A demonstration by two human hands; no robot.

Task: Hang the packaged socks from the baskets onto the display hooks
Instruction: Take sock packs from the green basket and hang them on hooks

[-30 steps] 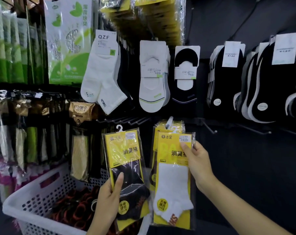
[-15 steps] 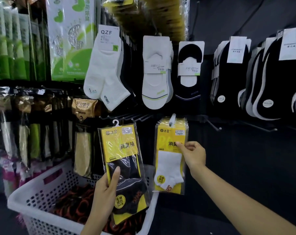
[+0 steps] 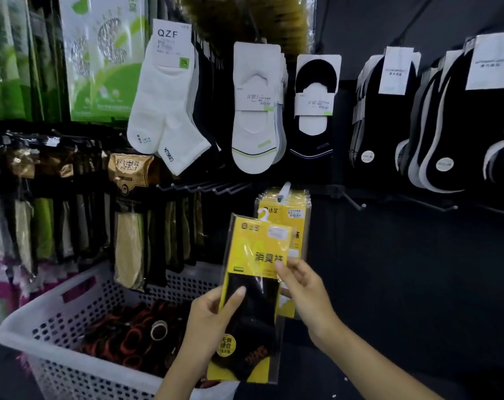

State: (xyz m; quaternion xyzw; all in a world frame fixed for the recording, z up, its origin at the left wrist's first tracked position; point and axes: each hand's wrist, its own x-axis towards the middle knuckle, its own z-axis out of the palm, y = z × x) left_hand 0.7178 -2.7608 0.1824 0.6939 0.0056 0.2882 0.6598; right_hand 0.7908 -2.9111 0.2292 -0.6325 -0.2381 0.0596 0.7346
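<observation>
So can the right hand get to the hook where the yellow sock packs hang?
Probably yes. The right hand sits just below that hook, and nothing stands between them but the black sock pack it pinches, which the left hand also holds.

The sock pack (image 3: 253,284) has a glossy, crinkled clear plastic sleeve over yellow card. The basket (image 3: 42,308) is smooth white perforated plastic. The hooks (image 3: 204,187) look like thin dark metal wire. The white socks (image 3: 164,111) are matt ribbed knit cloth; the gold packets (image 3: 129,168) shine like foil.
</observation>
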